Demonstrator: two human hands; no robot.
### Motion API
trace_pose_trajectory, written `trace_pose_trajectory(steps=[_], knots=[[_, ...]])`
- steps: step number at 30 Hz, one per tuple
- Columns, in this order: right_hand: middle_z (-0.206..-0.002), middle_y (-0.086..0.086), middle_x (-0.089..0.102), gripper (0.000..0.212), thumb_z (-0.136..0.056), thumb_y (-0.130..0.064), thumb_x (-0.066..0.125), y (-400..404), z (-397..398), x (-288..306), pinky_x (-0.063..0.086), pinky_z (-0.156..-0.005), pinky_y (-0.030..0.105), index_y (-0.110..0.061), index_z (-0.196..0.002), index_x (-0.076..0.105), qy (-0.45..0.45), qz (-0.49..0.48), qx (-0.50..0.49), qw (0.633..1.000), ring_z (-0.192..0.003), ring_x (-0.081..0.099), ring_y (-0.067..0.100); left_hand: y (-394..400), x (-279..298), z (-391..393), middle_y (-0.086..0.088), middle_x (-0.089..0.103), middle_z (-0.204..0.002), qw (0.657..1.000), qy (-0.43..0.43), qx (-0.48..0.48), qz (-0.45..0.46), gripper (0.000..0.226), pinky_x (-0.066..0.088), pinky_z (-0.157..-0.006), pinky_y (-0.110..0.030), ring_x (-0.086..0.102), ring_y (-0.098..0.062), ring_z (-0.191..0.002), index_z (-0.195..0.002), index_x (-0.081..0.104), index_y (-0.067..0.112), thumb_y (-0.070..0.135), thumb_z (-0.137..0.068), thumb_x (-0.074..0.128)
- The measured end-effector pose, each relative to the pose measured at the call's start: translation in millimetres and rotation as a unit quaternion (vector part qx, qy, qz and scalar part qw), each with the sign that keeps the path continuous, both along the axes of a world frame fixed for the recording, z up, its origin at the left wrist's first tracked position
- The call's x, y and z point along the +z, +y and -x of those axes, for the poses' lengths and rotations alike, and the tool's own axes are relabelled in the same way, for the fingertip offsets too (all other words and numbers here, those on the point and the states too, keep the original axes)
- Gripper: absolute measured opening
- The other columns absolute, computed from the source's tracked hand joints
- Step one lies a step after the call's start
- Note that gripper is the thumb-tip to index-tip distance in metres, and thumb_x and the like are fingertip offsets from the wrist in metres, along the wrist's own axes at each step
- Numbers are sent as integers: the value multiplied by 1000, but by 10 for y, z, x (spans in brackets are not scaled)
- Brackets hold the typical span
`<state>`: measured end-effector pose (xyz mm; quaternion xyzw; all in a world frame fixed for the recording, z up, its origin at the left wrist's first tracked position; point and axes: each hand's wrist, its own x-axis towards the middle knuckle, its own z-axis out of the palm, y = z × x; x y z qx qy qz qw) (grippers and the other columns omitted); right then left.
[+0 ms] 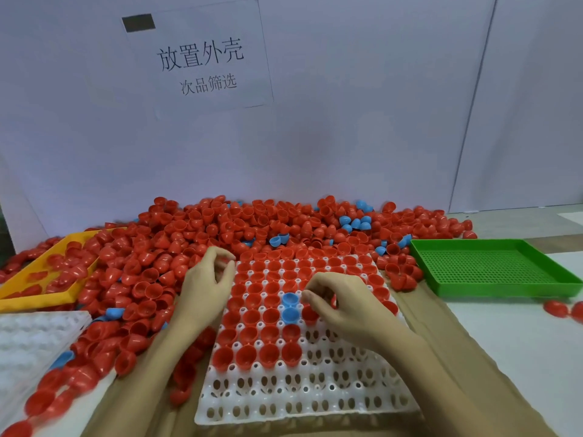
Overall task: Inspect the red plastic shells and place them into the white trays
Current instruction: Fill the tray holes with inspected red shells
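Note:
A white tray [303, 395] with round pockets lies in front of me. Its far rows hold red shells [268, 313] open side up, with two blue shells [290, 307] among them, and its near rows are bare. A big heap of loose red shells [195, 234] spreads behind and to the left of it. My left hand [202, 288] hovers at the tray's far left corner, fingers curled around a red shell. My right hand [344, 304] is over the tray's middle beside the blue shells, fingers pinched on a red shell that is mostly hidden.
A yellow tray [38, 298] with red shells sits at the left, partly buried by the heap. At the right stands a green perforated tray [492, 266] holding nothing, and another white tray [28, 342] lies at the near left. Blue shells [356, 222] dot the heap. A white wall rises behind.

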<state>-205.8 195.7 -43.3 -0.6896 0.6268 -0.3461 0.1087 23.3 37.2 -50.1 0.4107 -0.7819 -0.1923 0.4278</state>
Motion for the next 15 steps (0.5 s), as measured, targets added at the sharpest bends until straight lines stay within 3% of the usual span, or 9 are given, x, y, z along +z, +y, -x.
trace_pose_trajectory(steps=[2,4,6,8,12,15], knots=[[-85,-13,65,15,-106,-32,59,-1,-7,0,55,-75,28,-23,-100,70,-5,5,-2,1000,-80,62,7,-270,48,73,4,65,-102,999,-35,24,20,10,47,-81,-19,62,-9,-90,-104,63,23,14,-101,60],[-85,-14,65,14,-106,-31,59,5,-14,-2,55,-75,27,-23,-102,69,-8,10,-1,1000,-80,62,6,-531,59,148,-5,59,-116,993,-100,50,36,12,47,-97,-34,57,-23,-109,-111,64,15,12,-101,59],[-85,-14,66,14,-107,-30,59,4,-19,4,55,-75,27,-22,-103,70,-9,11,0,1000,-80,62,6,-766,61,195,-12,52,-128,980,-180,69,54,20,46,-104,-42,48,-30,-124,-120,61,8,11,-101,57],[-85,-13,66,15,-107,-30,58,5,-20,9,55,-75,27,-21,-103,70,-10,12,1,1000,-80,62,6,-933,98,210,-12,47,-135,968,-232,63,78,25,52,-96,-44,46,-30,-127,-127,57,6,12,-103,55],[-84,-13,65,16,-107,-29,58,6,-25,14,53,-72,25,-20,-102,70,-11,16,0,1000,-79,62,8,-1139,169,219,-6,47,-137,957,-260,13,132,37,59,-71,-42,58,-27,-115,-138,53,13,17,-102,61],[-82,-15,64,17,-107,-30,57,4,-39,22,48,-69,19,-20,-101,70,-6,17,0,1000,-77,61,7,-1213,138,301,-5,42,-147,945,-309,0,109,40,58,-84,-48,52,-28,-125,-140,56,19,19,-100,64]])
